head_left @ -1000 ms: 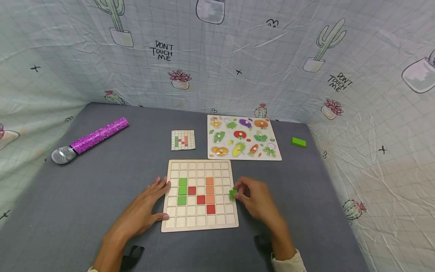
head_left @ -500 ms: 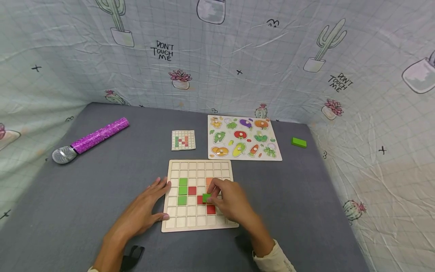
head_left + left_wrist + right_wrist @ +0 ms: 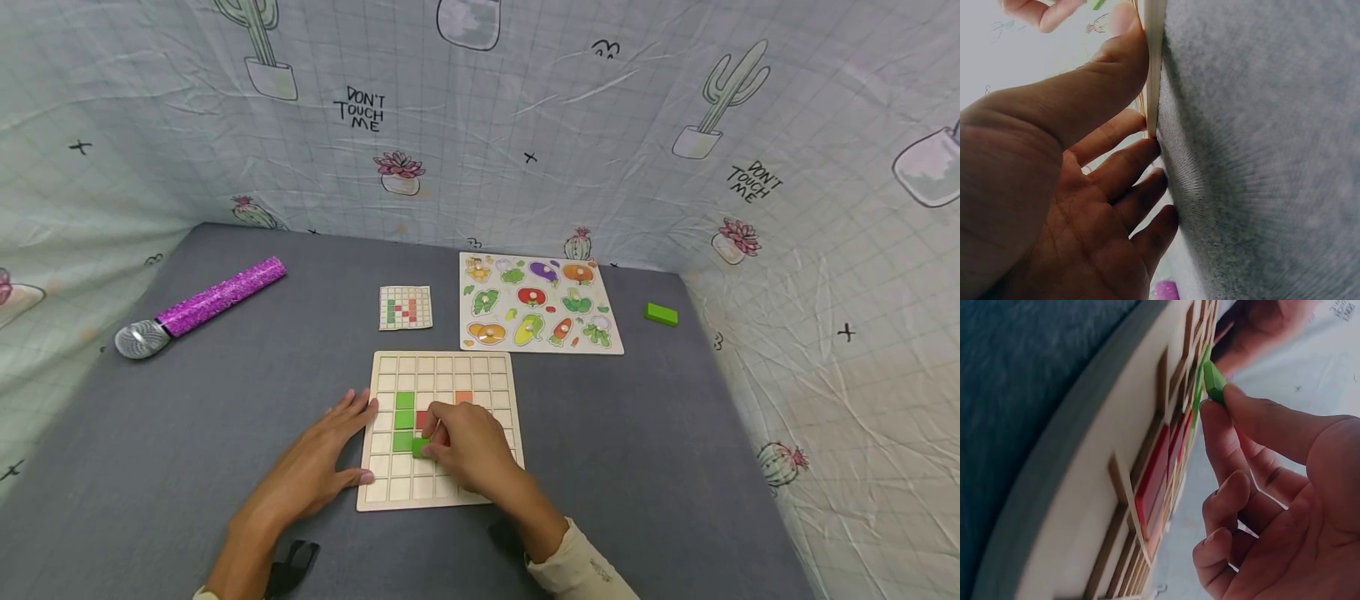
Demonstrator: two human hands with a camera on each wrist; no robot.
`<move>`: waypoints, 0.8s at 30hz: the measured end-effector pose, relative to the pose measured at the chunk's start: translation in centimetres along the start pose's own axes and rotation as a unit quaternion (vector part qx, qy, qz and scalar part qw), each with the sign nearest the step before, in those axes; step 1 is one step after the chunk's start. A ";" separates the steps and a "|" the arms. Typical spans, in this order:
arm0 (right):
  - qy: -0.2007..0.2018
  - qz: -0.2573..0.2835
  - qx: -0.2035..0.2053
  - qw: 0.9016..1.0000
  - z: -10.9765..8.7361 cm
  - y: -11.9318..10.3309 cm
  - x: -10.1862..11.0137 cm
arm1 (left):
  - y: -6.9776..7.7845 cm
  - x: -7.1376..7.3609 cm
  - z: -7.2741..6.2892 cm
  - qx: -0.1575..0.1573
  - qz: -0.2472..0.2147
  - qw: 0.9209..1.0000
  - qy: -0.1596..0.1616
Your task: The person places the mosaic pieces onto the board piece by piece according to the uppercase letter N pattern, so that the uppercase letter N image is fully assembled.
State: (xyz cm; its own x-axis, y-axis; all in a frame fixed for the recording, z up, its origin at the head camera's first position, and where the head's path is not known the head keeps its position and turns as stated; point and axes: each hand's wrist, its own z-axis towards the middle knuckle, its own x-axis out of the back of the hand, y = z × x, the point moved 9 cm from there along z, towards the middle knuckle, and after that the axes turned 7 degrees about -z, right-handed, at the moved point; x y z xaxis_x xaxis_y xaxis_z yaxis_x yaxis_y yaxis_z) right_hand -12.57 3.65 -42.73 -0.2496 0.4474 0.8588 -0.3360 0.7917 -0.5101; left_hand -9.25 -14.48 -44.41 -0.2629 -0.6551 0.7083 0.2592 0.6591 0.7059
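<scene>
A light wooden grid board (image 3: 384, 490) lies on the grey table. Green tiles (image 3: 404, 420) form a column on its left side, with a red tile (image 3: 422, 420) and an orange tile (image 3: 464, 397) visible to the right. My right hand (image 3: 472, 446) pinches a green tile (image 3: 1213, 381) between thumb and index finger, low over the cells just right of the green column. It covers part of the board in the head view. My left hand (image 3: 311, 458) rests along the board's left edge, fingers spread and thumb (image 3: 1125, 56) against the edge.
Behind the board lie a small card (image 3: 405, 323) with a coloured grid pattern and a vegetable puzzle board (image 3: 504, 293). A green block (image 3: 662, 314) sits at far right, a purple glittery microphone (image 3: 221, 296) at far left. A printed cloth (image 3: 465, 125) hangs behind the table.
My right hand has carried the green tile leftward across the board, from its right edge to beside the green column. The left hand has stayed at the left edge.
</scene>
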 end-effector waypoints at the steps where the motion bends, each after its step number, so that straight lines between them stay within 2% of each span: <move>1: 0.001 -0.003 0.000 1.000 0.1 -0.1 -0.1 | 0.0 0.0 0.0 0.000 0.000 1.000 0.000; 18: -0.001 -0.106 0.033 0.994 0.5 -2.9 -2.2 | -0.3 0.0 0.0 -0.004 0.000 1.000 -0.001; 24: 0.006 -0.106 0.036 0.994 0.4 -2.8 -2.2 | -0.4 -0.1 0.1 -0.003 0.002 1.000 0.001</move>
State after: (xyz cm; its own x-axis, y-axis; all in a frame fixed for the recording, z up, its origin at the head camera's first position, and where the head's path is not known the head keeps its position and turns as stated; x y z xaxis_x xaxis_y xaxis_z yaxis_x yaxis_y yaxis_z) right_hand -11.40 0.26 -43.19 -0.1553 0.2786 0.9478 -0.4435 0.8376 -0.3189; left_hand -9.37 -14.64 -44.74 -0.2607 -0.6529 0.7112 0.2661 0.6595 0.7030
